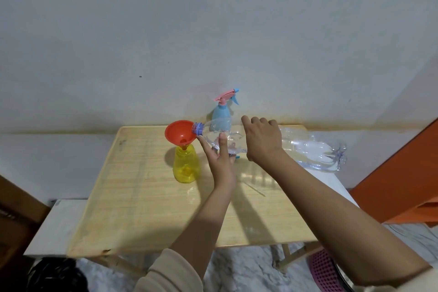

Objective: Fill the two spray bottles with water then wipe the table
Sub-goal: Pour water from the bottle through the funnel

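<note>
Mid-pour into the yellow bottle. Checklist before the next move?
1. ok: red funnel sits in the neck of the yellow spray bottle.
2. ok: mouth of the water bottle lies inside the funnel's rim.
3. ok: left hand grips it from below, right hand from above.
4. cannot tell: yellow bottle's fill level.
5. cannot tell: blue spray bottle, trigger head on, filled or not.
6. cannot tell: table dry around the bottles.
</note>
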{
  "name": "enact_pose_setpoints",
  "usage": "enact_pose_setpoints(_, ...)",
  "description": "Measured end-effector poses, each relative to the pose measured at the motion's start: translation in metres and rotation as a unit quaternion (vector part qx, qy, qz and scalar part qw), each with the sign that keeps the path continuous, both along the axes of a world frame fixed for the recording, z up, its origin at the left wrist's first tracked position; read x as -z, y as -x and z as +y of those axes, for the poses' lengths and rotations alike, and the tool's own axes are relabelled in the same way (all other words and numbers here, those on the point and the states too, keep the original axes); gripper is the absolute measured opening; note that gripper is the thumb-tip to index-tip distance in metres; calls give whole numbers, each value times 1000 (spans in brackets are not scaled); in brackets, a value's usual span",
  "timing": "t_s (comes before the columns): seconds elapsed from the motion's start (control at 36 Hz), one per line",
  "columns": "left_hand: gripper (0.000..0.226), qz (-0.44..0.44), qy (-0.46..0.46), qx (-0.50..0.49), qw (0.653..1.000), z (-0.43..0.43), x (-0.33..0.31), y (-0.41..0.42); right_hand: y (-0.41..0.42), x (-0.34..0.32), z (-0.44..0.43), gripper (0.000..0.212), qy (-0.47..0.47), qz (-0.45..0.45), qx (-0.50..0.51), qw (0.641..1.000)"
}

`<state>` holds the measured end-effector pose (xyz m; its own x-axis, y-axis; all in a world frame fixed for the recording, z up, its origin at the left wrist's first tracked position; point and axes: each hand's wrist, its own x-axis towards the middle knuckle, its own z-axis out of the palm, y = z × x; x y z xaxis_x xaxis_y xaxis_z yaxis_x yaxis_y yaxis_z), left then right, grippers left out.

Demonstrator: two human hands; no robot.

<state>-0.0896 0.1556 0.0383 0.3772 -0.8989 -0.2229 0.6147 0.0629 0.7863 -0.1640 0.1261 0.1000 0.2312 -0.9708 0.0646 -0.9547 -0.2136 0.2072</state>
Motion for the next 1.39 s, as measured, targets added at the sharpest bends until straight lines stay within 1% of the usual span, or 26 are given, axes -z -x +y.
enact_pose_setpoints(0.17,71,10,5,0,1000,1,-4,1,0,-3,1,54,1,0,-2,1000)
enact_pose_setpoints(0.56,72,12,-15,3,1000,2,1,3,-1,-4,4,51,4,9,-8,1000)
enact_pose_setpoints(0.97,70,39,1,-4,999,-1,-3,5,-3,-10,2,48,17,20,-11,1000)
enact_pose_setpoints(1.39,69,42,10,-9,999,-3,-2,5,-3,-15,1,44,32,29,-17,999)
